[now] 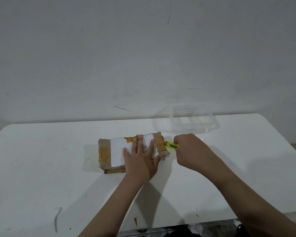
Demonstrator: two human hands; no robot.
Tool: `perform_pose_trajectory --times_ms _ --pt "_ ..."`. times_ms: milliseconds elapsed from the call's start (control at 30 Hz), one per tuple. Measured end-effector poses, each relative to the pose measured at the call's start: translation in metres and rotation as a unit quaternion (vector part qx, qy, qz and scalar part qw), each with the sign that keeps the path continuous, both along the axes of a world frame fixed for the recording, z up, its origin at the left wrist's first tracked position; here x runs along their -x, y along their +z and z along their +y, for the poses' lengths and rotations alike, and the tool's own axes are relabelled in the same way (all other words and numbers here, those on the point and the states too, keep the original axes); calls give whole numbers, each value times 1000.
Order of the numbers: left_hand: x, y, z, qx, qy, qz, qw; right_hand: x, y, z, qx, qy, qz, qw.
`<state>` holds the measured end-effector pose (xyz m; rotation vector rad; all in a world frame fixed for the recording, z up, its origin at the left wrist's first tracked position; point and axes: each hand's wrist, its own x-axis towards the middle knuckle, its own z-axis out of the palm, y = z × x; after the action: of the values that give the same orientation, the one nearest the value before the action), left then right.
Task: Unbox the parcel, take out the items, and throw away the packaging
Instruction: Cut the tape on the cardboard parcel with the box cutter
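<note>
Head camera caught the cardboard parcel (pixel 133 153) lying flat near the middle of the white table (pixel 41 168), wrapped in brown tape, a white label across its top. And the left hand (pixel 141 158) was down on it, palm flat, fingers spread wide over the label, the thumb reaching the parcel's near right corner; that grip was splayed and pressing, pinching nothing. Over on the right, the right hand (pixel 189 151) was curled tight around a yellow-green utility knife (pixel 172 145), the grip pressed together on the handle, the tip right at the taped right end of the parcel. Whether the blade was into the tape, could not tell.

Behind the right hand stood a clear plastic container (pixel 192 119), close to the table's far edge and just beyond the parcel's far right corner. Plenty of bare tabletop lay to the left of the parcel, and a wide band in front of it toward the near edge, crossed only by the two forearms. A small scrap of brown tape (pixel 135 221) sat by the near edge.
</note>
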<state>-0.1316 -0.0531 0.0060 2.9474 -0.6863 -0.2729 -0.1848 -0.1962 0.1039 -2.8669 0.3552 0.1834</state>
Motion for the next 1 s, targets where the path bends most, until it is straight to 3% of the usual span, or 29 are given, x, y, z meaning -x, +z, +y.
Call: perform_pose_trajectory --times_ms 333,500,700,1000 --pt "0 -1 1 -5 -11 -13 1000 32 -24 -4 -54 -34 -73 995" --pt "-7 2 3 17 -13 23 1000 52 -41 1 -76 -17 8 997" --pt "-4 1 3 3 -20 11 1000 48 -19 -19 -103 -95 -178 974" --pt "-2 -1 2 0 -11 1 1000 19 -37 -8 -121 -55 -181 975"
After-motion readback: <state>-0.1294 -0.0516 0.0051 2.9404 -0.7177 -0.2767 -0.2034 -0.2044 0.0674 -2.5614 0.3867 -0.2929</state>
